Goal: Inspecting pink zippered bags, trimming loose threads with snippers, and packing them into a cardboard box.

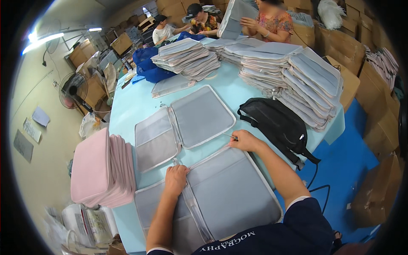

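An opened flat grey fabric case (229, 191) with pale edging lies on the table right in front of me. My left hand (176, 179) is closed on the top end of its middle strip, fingers curled. At the top right part of the same case is my right hand (245, 141), closed around a slim metal tool (231, 137) whose thin tip points left; its exact kind is hard to see. Just beyond both hands a second grey case (203, 117) lies spread open, showing two pockets on its left half.
A stack of folded pink cases (102, 170) stands left, near the table edge. Tall piles of grey cases (293, 80) and a black bag (274, 123) are at right. Blue cloth bundles (148, 63) lie farther back. Several people work at the far end. A fan (73, 90) stands left.
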{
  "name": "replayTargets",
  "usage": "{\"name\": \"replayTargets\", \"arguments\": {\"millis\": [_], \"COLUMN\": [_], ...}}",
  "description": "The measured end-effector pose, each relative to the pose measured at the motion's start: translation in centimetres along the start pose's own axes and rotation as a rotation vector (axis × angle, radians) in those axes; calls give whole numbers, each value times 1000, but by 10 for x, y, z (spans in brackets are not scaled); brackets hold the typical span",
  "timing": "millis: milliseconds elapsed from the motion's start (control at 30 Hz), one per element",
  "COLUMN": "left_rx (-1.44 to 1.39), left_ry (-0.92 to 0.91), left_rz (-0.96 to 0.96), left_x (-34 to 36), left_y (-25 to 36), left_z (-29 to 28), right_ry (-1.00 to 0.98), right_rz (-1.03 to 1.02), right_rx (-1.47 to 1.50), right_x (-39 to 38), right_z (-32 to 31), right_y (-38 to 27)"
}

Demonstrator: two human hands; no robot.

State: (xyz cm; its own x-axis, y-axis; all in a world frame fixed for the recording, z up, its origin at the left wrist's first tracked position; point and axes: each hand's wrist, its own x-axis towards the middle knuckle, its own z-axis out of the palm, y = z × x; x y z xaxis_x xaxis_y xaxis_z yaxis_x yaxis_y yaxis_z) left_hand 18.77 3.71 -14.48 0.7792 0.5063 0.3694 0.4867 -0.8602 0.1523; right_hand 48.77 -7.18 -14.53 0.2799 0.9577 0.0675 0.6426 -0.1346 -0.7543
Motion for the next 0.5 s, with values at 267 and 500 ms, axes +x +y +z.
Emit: {"name": "replayTargets", "arguments": {"millis": [267, 500], "left_rx": [-56, -42], "left_ry": [36, 71], "left_rz": [-46, -18], "left_x": [0, -3], "left_y": [10, 4], "left_z": [-3, 0], "right_ry": [-202, -249], "right_rz": [38, 27], "right_rx": [220, 270], "right_x": [-1, -1], "right_z": [-17, -21], "right_y": [7, 4]}}
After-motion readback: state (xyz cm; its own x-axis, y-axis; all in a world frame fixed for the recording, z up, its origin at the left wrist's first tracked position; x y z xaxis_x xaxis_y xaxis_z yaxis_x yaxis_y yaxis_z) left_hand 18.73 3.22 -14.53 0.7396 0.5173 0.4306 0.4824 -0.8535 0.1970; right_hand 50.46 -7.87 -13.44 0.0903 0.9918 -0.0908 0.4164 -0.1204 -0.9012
